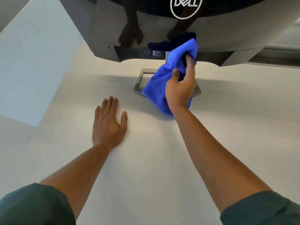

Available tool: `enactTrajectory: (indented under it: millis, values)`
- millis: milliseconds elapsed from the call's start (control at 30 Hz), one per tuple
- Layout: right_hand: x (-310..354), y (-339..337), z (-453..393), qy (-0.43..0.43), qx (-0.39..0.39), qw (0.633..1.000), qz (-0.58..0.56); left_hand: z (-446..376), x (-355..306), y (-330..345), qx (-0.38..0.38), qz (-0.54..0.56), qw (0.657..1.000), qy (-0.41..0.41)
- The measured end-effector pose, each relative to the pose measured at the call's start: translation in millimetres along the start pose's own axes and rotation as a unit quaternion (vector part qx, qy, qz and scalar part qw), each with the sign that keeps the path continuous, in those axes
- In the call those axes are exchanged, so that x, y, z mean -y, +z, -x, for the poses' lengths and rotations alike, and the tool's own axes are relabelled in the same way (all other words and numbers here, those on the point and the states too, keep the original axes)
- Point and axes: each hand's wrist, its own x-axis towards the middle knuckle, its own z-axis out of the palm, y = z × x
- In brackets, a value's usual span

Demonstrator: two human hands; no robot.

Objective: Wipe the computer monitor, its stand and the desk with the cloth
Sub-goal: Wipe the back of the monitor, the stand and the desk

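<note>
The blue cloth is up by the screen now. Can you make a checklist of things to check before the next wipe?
1. Right hand grips the blue cloth: ok.
2. Cloth reaches the monitor bottom edge: ok, its top lies there.
3. Left hand flat on the desk, out of the way: ok.
4. Stand base free to wipe: not ok, the hanging cloth covers part.
5. Screen clean: cannot tell, only reflections show.
</note>
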Motion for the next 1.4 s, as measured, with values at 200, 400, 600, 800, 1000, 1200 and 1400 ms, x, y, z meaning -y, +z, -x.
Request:
enactTrajectory:
  millis: [200, 400, 600, 800, 1000, 1200, 1400]
  values:
    - [-19, -18, 32, 0.035, 0.08, 0.994, 0.073, 0, 1, 0, -0.002, -0.004, 1.0, -0.004]
    - [-6, -4, -1, -0.024, 0.049, 0.997, 0.062, 0, 1, 1, -0.002, -0.003, 1.0, -0.001]
    - [-39, -37, 34, -0.035, 0.171, 0.972, 0.155, 0, 0, 0, -0.004, -0.001, 1.0, 0.001]
    - [-64, -69, 23, -0.128, 0.226, 0.927, 0.271, 0, 1, 0, -0.002, -0.001, 1.0, 0.002]
    - [-75, -96, -19, -0.082, 0.246, 0.873, 0.412, 0, 1, 1, -0.005, 0.0, 1.0, 0.006]
    - [-57, -80, -12, -0.104, 0.236, 0.854, 0.453, 0, 1, 1, -0.008, -0.001, 1.0, 0.004]
    - [-60, -76, 17, -0.09, 0.315, 0.824, 0.462, 0, 2, 1, -0.01, 0.002, 1.0, 0.003]
